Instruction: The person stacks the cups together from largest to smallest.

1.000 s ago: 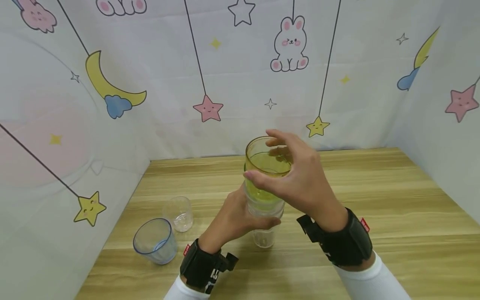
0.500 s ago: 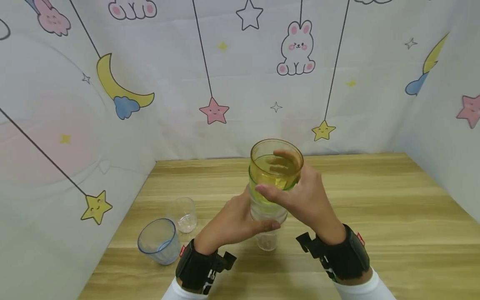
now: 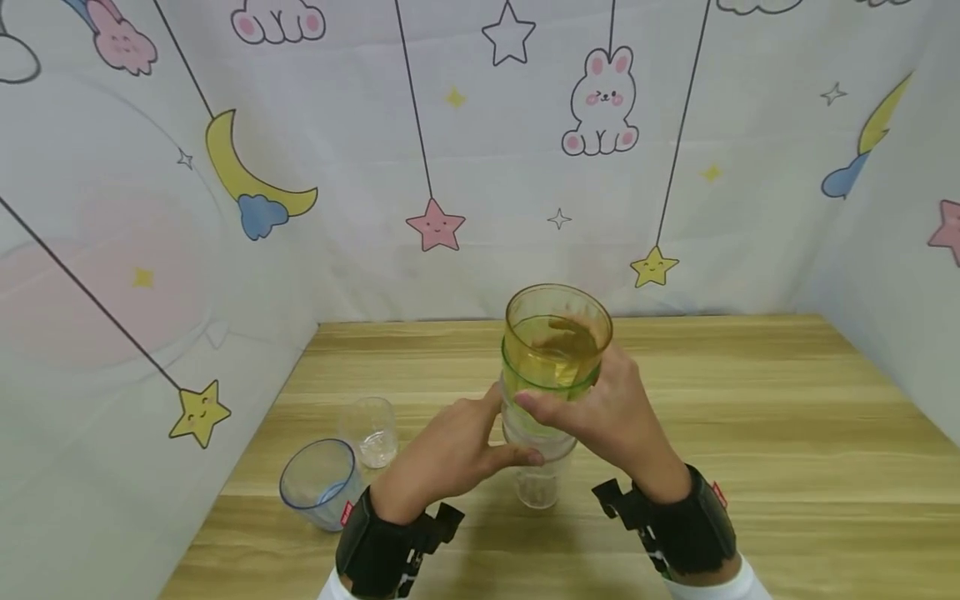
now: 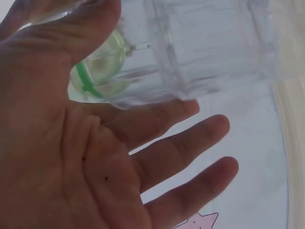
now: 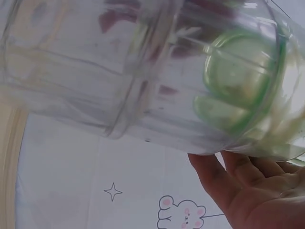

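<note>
A tall stack of nested cups stands upright on the wooden table: an amber cup (image 3: 555,350) on top, a green-rimmed cup (image 3: 517,392) under it, clear cups (image 3: 537,485) below. My right hand (image 3: 615,408) grips the stack near the green rim, thumb in front, fingers behind and partly seen through the amber wall. My left hand (image 3: 450,446) is beside the clear cups on the left, thumb across their front. In the left wrist view its fingers (image 4: 186,157) are spread and straight along the clear plastic, the palm away from it.
To the left stand a blue-rimmed cup (image 3: 318,487) and a small clear cup (image 3: 378,435), close behind my left wrist. The wooden table (image 3: 750,467) meets a white cloth wall (image 3: 360,275) with cartoon prints at the back and sides.
My right hand has lowered from the amber cup's rim to the green rim beneath. My left hand has loosened and drawn slightly left from the stack. The view has shifted slightly.
</note>
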`<action>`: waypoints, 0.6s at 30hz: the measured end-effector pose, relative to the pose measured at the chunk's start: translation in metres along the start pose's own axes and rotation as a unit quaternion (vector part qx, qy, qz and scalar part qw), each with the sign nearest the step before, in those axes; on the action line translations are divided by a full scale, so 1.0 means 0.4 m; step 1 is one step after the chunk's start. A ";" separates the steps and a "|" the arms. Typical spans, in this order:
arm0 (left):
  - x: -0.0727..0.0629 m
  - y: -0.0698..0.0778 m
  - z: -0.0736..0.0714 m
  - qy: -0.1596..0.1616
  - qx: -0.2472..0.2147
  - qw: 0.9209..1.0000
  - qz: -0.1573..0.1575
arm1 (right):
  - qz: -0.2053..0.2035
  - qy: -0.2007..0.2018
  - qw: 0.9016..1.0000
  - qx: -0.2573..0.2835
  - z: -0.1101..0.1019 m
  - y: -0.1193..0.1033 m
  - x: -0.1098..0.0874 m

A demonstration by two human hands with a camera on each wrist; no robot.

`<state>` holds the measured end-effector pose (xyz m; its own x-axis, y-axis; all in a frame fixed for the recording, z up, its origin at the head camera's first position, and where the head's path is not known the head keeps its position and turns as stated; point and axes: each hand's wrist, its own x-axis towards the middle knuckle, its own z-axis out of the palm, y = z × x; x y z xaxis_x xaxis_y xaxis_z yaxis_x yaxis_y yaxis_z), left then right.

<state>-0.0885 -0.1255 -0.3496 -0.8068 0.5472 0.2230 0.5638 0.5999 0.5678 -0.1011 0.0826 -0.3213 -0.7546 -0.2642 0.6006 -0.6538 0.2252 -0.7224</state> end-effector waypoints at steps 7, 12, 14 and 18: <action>-0.004 0.008 -0.013 -0.010 0.011 0.999 -0.041 | 0.011 -0.021 1.000 0.014 0.001 0.009 -0.008; -0.008 0.003 -0.023 -0.022 0.020 0.996 -0.080 | 0.011 -0.037 0.999 0.027 -0.001 0.012 -0.005; -0.009 0.000 -0.024 -0.026 0.022 0.995 -0.089 | 0.014 -0.043 0.999 0.020 -0.003 0.013 -0.004; -0.010 -0.002 -0.026 -0.032 0.030 0.993 -0.112 | 0.027 -0.057 0.998 0.007 -0.009 0.017 -0.005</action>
<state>-0.0874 -0.1343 -0.3428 -0.9014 0.4307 0.0444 0.3821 0.7430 0.5496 -0.1042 0.0879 -0.3263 -0.7766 -0.3581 0.5183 -0.6112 0.2290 -0.7576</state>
